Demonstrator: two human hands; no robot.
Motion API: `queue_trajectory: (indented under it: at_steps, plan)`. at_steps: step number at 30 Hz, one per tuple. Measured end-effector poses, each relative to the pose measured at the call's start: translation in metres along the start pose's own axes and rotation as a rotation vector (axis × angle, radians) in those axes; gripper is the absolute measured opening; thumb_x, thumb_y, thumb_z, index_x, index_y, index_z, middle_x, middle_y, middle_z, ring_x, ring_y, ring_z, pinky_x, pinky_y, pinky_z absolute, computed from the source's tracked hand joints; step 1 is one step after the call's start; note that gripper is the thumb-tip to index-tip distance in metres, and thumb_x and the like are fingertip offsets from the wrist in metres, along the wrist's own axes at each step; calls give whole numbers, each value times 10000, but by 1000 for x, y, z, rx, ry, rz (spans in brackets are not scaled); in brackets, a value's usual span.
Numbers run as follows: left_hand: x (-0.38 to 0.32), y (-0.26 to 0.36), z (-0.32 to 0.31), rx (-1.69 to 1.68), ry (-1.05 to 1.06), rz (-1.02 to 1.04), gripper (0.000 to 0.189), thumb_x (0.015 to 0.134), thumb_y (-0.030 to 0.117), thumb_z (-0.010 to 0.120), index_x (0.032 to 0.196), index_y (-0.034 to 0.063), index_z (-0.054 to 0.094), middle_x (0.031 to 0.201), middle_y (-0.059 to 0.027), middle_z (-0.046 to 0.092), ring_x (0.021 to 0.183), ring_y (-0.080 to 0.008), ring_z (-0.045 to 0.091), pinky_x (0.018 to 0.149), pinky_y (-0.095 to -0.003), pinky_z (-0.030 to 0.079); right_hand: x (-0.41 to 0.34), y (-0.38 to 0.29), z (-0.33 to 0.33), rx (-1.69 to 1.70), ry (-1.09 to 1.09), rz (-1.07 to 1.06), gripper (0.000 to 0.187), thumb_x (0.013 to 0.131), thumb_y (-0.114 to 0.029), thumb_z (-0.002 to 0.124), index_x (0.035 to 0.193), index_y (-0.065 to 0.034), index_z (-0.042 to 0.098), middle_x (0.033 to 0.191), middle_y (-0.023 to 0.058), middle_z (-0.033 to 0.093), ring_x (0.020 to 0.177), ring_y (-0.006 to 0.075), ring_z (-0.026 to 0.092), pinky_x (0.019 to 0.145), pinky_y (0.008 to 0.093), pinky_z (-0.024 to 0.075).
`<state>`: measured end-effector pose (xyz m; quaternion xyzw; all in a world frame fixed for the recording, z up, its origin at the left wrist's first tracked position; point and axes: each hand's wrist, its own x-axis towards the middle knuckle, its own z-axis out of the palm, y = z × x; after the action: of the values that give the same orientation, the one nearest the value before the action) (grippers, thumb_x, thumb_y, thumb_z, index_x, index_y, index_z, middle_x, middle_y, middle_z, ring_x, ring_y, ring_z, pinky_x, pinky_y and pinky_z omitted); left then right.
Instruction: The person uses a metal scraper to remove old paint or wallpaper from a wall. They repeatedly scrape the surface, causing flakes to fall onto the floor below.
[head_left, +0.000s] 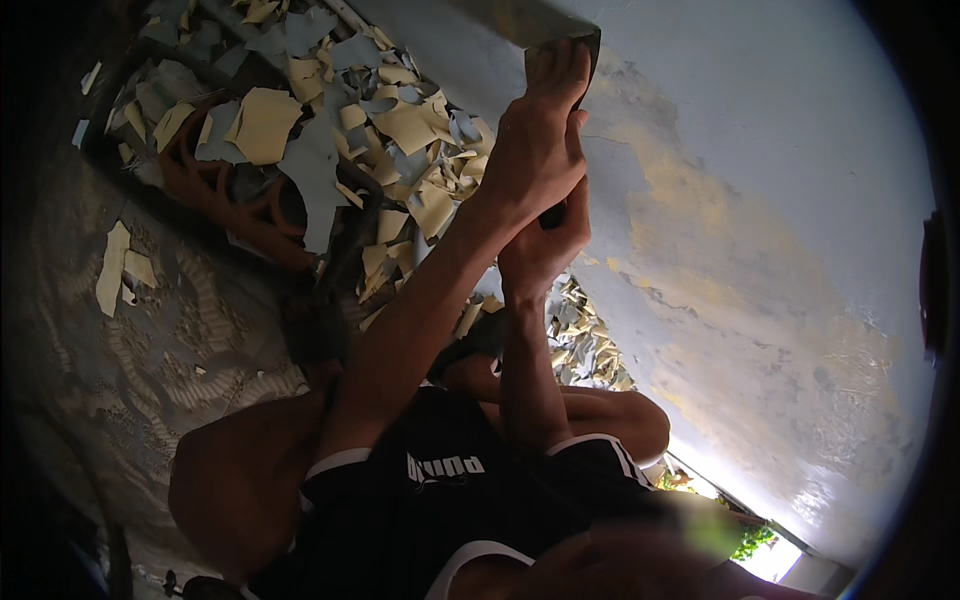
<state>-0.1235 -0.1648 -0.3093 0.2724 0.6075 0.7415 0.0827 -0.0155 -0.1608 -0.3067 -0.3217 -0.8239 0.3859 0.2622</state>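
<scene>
Both my hands are on a flat-bladed scraper against the painted wall. My left hand is the farther one, its fingers laid flat along the blade. Below it, my right hand wraps the dark handle, most of which is hidden by the fingers. Just past the blade's end is a greyish sheet; I cannot tell whether it is a lifted paint film. A rough patch with yellowish and grey stains, stripped of its smooth coat, runs down the wall to the right.
Curled paint flakes, cream and grey, heap along the wall's foot. More lie over a reddish-brown openwork object at left. A patterned floor has a few loose flakes. My bent knees flank my arms. Greenery shows in bright light, lower right.
</scene>
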Motion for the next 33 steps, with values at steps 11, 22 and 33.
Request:
queue_trajectory:
  at_steps: [11,22,33]
  plan:
    - [2,-11,1,26,149,85,623,949,-36,562,1546,31,396,1523,-293,465,1445,-406,416,1194,-475,387,11,-1,14,153,71,-63,394,909,-25,744,1271,67,620,1005,64,722,898,85,628,768,253,511]
    - [31,2,-22,73,166,-17,574,970,16,570,1527,49,434,1385,-311,576,1279,-460,559,1019,-452,520,36,-23,24,107,-73,-2,515,950,17,657,1452,20,543,1215,166,712,1097,188,668,936,321,528]
    - [-9,20,14,-354,88,-378,601,953,27,584,1517,-56,394,1408,-357,541,1282,-475,573,1034,-450,521,18,-65,-42,-276,-123,121,464,945,62,611,1408,46,583,1229,189,720,1140,188,668,990,326,518]
